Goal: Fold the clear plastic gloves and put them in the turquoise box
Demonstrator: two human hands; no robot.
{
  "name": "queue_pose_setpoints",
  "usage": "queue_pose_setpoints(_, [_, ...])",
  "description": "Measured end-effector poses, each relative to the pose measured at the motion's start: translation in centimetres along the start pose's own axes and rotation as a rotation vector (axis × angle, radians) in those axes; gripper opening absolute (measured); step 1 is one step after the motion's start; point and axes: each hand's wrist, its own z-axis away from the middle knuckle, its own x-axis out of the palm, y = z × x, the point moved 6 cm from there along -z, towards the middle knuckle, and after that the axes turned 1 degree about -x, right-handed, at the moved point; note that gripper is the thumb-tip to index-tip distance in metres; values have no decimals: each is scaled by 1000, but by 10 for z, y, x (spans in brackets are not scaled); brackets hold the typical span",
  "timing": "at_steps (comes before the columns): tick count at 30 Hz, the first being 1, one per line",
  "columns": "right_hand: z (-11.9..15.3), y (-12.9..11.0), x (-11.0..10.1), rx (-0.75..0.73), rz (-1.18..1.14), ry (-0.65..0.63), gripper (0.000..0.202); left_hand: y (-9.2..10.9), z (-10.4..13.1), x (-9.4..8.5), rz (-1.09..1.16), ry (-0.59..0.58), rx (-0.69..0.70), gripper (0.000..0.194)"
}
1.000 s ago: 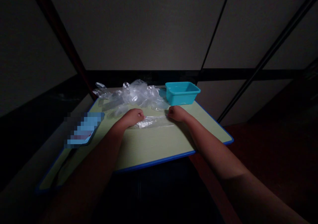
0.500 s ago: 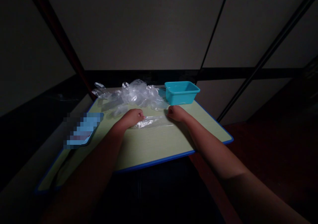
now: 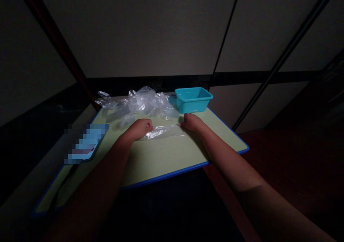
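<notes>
A clear plastic bag (image 3: 161,132) lies flat on the pale yellow table (image 3: 163,159), its far edge stretched straight between my two hands. My left hand (image 3: 142,128) pinches the left end of that edge. At the right end, my right hand (image 3: 191,121) is closed on the edge, thumb and finger together. Behind my hands rests a heap of crumpled clear plastic bags (image 3: 146,102). A turquoise bin (image 3: 194,100) stands at the back right, just beyond my right hand.
Toward the table's left edge sits a tablet or phone (image 3: 88,141), its screen partly pixelated. Blue trim (image 3: 172,174) runs along the table's edge. Large cabinet panels (image 3: 150,30) rise behind the table.
The whole view has shifted slightly. My right thumb and finger now show a little more at the bag's edge; both hands still hold the bag in nearly the same place.
</notes>
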Motion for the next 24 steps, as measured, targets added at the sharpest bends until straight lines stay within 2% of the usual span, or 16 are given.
queue_pose_setpoints(3, [-1,1,1,10,-6,-4,49,2,2,-2,-52,11,30,18])
queue_pose_setpoints(5, [-1,1,1,8,-12,6,51,8,5,-7,-108,82,75,21])
queue_pose_setpoints(7, [-1,1,1,6,-14,17,52,19,10,-11,-164,158,155,31])
queue_pose_setpoints(9, [-2,1,2,0,-19,21,52,33,16,-8,-201,171,230,41])
queue_pose_setpoints(15, [-4,3,4,11,-29,22,53,70,27,36,-287,-69,291,59])
queue_pose_setpoints(19, [-4,2,4,12,-22,20,53,83,28,56,-317,-79,289,68])
queue_pose_setpoints(24, [-2,2,3,22,-16,22,52,81,28,67,-333,-107,250,74])
